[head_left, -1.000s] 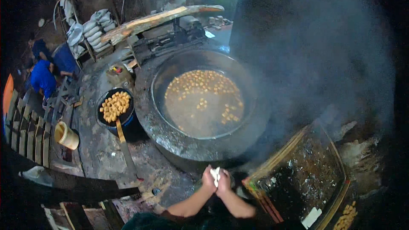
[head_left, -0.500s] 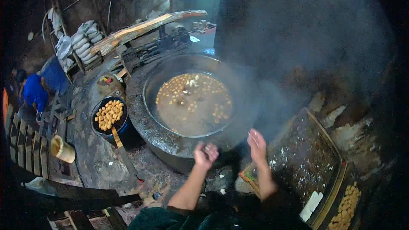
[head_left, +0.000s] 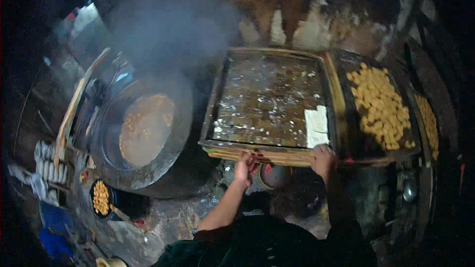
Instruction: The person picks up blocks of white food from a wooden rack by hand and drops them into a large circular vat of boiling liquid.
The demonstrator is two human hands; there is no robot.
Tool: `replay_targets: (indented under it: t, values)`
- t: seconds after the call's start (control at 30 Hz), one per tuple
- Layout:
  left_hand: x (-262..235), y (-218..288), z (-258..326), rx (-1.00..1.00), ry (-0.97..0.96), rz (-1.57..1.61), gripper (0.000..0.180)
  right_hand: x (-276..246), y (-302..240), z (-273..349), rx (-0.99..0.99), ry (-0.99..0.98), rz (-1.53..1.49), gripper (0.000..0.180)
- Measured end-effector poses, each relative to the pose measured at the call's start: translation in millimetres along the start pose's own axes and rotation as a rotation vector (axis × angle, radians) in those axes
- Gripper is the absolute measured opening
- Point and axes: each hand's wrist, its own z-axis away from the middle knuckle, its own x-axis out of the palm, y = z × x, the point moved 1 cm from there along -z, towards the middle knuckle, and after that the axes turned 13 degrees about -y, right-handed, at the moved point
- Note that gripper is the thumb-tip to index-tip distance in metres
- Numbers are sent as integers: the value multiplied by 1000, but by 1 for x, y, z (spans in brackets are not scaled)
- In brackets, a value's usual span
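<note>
A wide flat wooden tray [head_left: 267,64] lies in front of me, its dark slatted bottom scattered with white crumbs. A few pale white rectangular pieces [head_left: 316,127] lie at its near right corner. My left hand [head_left: 245,167] grips the tray's near edge from below. My right hand [head_left: 323,160] grips the same edge next to the white pieces. To the left a big round wok [head_left: 163,168] holds brown liquid with floating fried pieces, and steam rises from it.
A second tray [head_left: 354,133] on the right carries a heap of golden fried cubes [head_left: 381,106]. A small dark bowl of fried pieces [head_left: 101,198] sits at the lower left. A wooden plank [head_left: 74,106] and stacked sacks [head_left: 47,165] lie beyond the wok.
My view has swung right from the wok to the trays. My hands were together, then parted, and now both hold the near edge of the wooden tray.
</note>
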Motion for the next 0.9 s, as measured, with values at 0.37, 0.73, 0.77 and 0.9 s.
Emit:
replay_targets:
  t: [0.37, 0.73, 0.77, 0.9]
  values:
    - [34, 44, -5, 58, 88, -33, 31, -27, -34, 18, -141, -315, -18, 51]
    - [-17, -31, -22, 611, 294, -585, 69, 25, -127, -27, -505, -223, -710, 42]
    - [-15, -41, -22, 682, 316, -666, 78, 17, -111, -36, -394, -214, -626, 42]
    - [-22, -30, -19, 473, 450, -822, 94, -17, -38, -80, -242, -245, -241, 40]
